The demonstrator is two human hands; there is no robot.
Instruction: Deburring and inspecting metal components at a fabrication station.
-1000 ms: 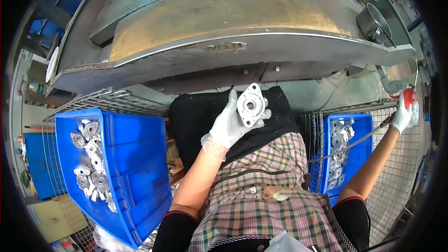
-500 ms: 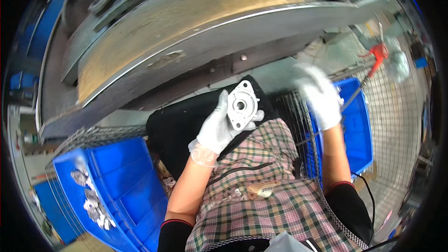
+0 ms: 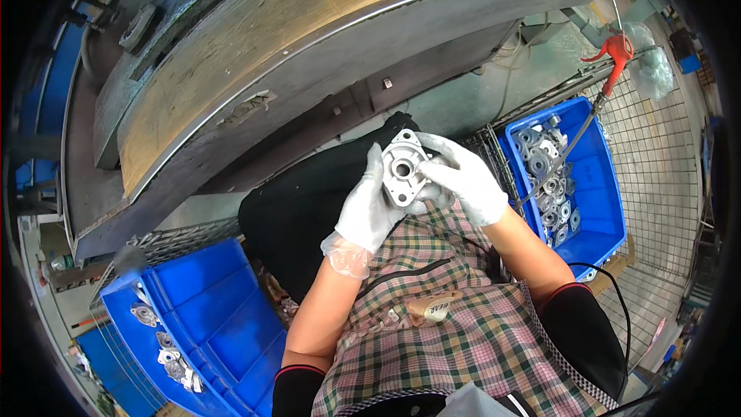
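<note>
A silvery cast metal flange [image 3: 400, 186], with a round bore in the middle and a bolt hole at each end, is held up above my lap. Around its left side and underneath, my left hand [image 3: 369, 212] in a white glove is closed on it. My right hand [image 3: 468, 184], also white-gloved, reaches in from the right, its fingers pinching the flange's right edge near the bore. Part of the right fingers lies behind the flange and cannot be seen.
On my right, a blue bin [image 3: 606, 208] holds many similar metal parts [image 3: 546, 177]. A red air gun [image 3: 616, 54] hangs by the wire mesh [image 3: 656, 185]. Another blue bin [image 3: 231, 316] at left has several parts [image 3: 171, 359] along its side. Ahead runs a workbench edge [image 3: 309, 46].
My right hand has come from over the right bin, where it was blurred, to the flange and now grips its right side. The left hand keeps hold of the flange.
</note>
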